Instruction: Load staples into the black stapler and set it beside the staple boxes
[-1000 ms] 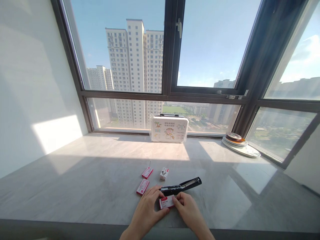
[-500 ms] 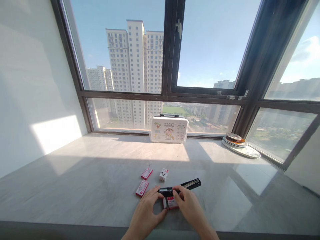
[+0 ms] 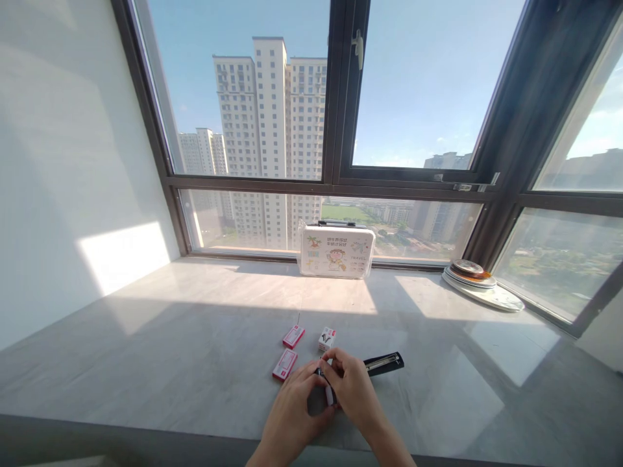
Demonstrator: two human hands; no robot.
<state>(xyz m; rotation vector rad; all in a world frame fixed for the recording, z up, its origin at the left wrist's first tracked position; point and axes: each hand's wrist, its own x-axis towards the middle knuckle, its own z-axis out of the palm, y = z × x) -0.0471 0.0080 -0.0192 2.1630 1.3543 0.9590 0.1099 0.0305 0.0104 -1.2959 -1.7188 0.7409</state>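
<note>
A black stapler (image 3: 384, 364) lies opened out on the counter, its right part showing the metal staple channel. My left hand (image 3: 294, 402) is curled at the stapler's left end, fingers on it and thumb low beside a small staple box. Only the pale end of that staple box (image 3: 330, 395) shows, since my right hand covers the rest. With thumb and forefinger pinched together, my right hand (image 3: 348, 383) meets the left fingertips over the stapler. What the pinch holds is hidden. Two red-and-white staple boxes (image 3: 285, 365) and a white box with a black clip picture (image 3: 327, 338) lie just beyond.
A white cartoon-printed case (image 3: 337, 253) stands against the window at the back. Stacked plates (image 3: 481, 292) sit in the right rear corner. The counter's front edge (image 3: 146, 425) runs close by my forearms, and a white wall (image 3: 73, 162) rises on the left.
My right hand has moved left along the stapler to my left fingertips, covering most of the nearest staple box. The view has shifted slightly, while the other boxes stay in place.
</note>
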